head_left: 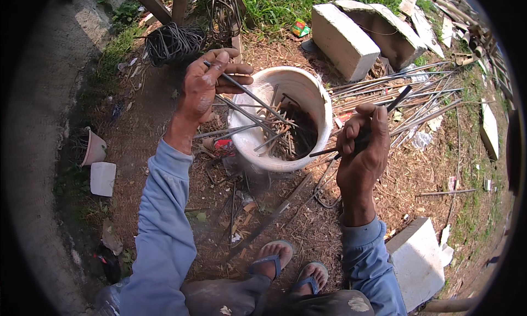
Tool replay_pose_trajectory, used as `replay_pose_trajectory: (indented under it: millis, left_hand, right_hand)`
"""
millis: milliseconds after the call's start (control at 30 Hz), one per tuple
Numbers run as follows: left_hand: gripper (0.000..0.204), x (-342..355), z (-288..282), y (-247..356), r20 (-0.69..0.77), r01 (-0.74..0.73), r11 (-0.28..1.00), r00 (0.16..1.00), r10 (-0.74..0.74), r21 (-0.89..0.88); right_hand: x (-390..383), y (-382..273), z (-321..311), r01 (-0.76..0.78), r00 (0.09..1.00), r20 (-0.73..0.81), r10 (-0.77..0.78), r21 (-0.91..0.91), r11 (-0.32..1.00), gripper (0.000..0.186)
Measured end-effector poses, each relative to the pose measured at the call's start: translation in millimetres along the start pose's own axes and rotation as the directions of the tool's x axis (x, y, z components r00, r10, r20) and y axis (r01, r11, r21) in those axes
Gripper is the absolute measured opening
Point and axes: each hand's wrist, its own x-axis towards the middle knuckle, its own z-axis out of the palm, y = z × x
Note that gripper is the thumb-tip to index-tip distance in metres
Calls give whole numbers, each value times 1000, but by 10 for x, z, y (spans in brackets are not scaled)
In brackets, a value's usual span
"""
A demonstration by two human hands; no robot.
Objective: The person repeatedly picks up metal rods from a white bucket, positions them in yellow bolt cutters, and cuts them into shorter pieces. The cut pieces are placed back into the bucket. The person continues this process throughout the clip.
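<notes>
My left hand (204,85) is raised at the near left of a white bucket (255,158). Its thumb pins a thin dark metal rod (250,94) against the hand, with the other fingers partly stretched out. That rod slants down into the bucket's mouth, where several thin rods (282,132) lie in a loose bunch, some over the rim. On the bucket's right side, my right hand (362,146) is closed around a dark rod-like tool (399,98). One end sticks up past the thumb and a thinner end points toward the bucket; my fingers hide its middle, so its exact kind is unclear.
Long thin rods (422,94) are spread over the ground at the right. White blocks (343,44) stand behind the bucket, another block (420,261) at lower right. Coiled wire (174,43) lies at upper left. A flat strip (269,214) lies before my sandalled feet.
</notes>
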Motion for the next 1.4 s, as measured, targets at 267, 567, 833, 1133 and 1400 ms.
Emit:
replay_pose_trajectory:
  millis: [267, 567, 833, 1133, 1400]
  left_hand:
    - [50, -595, 111, 493, 167, -58, 998, 984, 55, 9]
    - [48, -2098, -79, -1095, -194, 493, 420, 793, -578, 762]
    - [31, -2798, -30, -2317, -364, 672, 368, 690, -625, 642]
    - [28, -2436, 134, -1713, -30, 797, 600, 599, -800, -73]
    - [31, -2471, 376, -1699, 46, 789, 568, 592, -805, -234]
  right_hand:
    - [-200, 318, 414, 311, 766, 632, 113, -520, 796, 55]
    - [-1326, 895, -499, -396, 687, 346, 639, -558, 729, 44]
    - [-1810, 1350, -768, -801, 358, 332, 873, -371, 470, 35]
    - [-1958, 1473, -731, -832, 304, 228, 925, -410, 374, 35]
    - [-1988, 1509, -735, -819, 299, 229, 926, -437, 373, 33]
